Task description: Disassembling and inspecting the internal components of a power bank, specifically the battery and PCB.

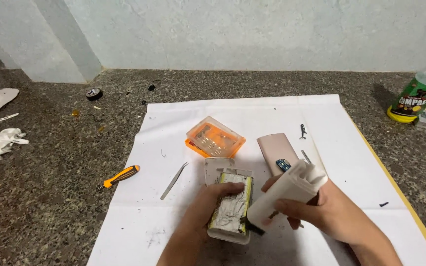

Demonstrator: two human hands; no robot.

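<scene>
The left hand (208, 202) presses the silver battery pack (231, 209) in its white tray, long axis running away; the right hand (316, 209), just beside, grips the white casing (287, 194).

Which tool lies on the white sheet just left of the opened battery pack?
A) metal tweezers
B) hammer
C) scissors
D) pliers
A: slim metal tweezers lie on the white sheet just left of the battery pack that the left hand rests on. The orange-handled screwdriver sits further left, mostly off the sheet's edge.
</scene>
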